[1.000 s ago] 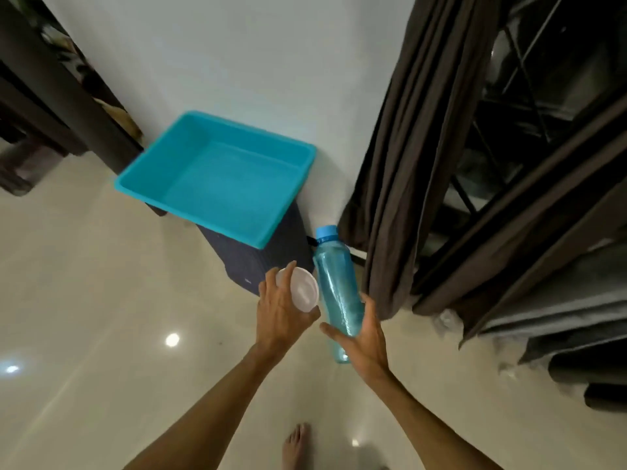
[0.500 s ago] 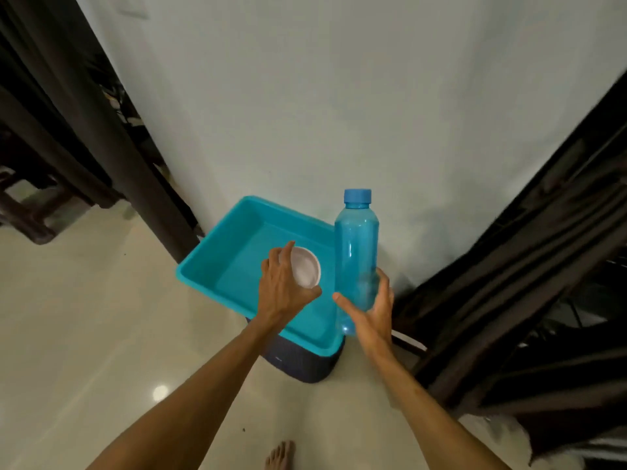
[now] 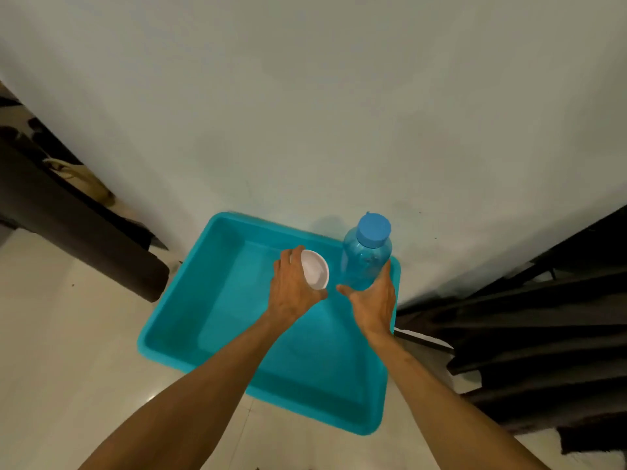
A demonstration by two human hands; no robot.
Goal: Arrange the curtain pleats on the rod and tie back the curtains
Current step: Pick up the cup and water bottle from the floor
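Over a teal tub (image 3: pixel 234 320), the left hand (image 3: pixel 293 293) curled its fingers around a small white bowl (image 3: pixel 316 268), while the right hand (image 3: pixel 375 301) wrapped thumb and fingers about the lower body of a capped blue bottle (image 3: pixel 366 254), held upright. The dark curtain (image 3: pixel 543 337) hung bunched in folds just right of the tub, touched by neither hand, against the pale wall (image 3: pixel 305 96).

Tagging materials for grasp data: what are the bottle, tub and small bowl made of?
The bottle: see-through blue, so likely plastic; cap opaque, matte. The tub: teal plastic by its moulded rim, smooth with slight sheen. The bowl: white, smooth; plastic or ceramic, cannot tell.
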